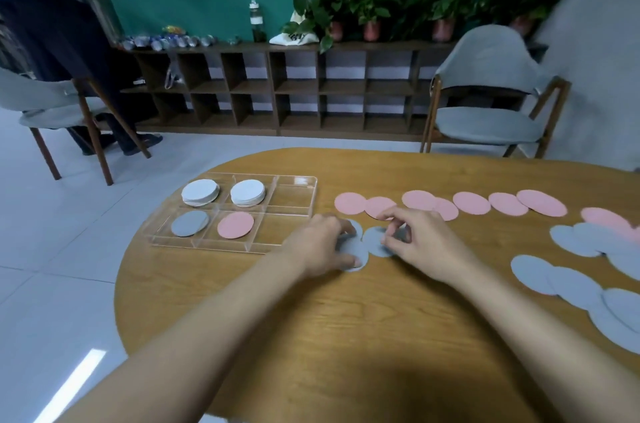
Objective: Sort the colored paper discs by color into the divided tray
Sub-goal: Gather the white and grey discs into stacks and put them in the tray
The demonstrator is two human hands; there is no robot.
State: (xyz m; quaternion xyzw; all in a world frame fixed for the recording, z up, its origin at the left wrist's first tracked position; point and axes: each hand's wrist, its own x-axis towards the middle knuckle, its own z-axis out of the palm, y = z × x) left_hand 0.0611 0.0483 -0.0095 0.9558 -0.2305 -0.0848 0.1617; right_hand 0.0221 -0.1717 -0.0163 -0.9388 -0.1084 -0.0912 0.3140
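Observation:
A clear divided tray [304,180] lies on the wooden table at the left. Its back compartments hold two white disc stacks [200,192] [247,192]. Its front ones hold a grey disc [189,223] and a pink disc [235,225]. My left hand [322,244] rests on a grey disc [353,249], thumb and fingertips on its edges. My right hand [415,242] pinches the edge of a second grey disc [375,242] beside it. A row of pink discs [471,203] lies behind my hands. Several grey discs [561,279] overlap at the right.
The oval wooden table [311,336] ends close behind the tray and the pink row. Two grey chairs [491,104] stand on the floor beyond, in front of a low shelf with potted plants [374,3]. A person stands at the far left [59,35].

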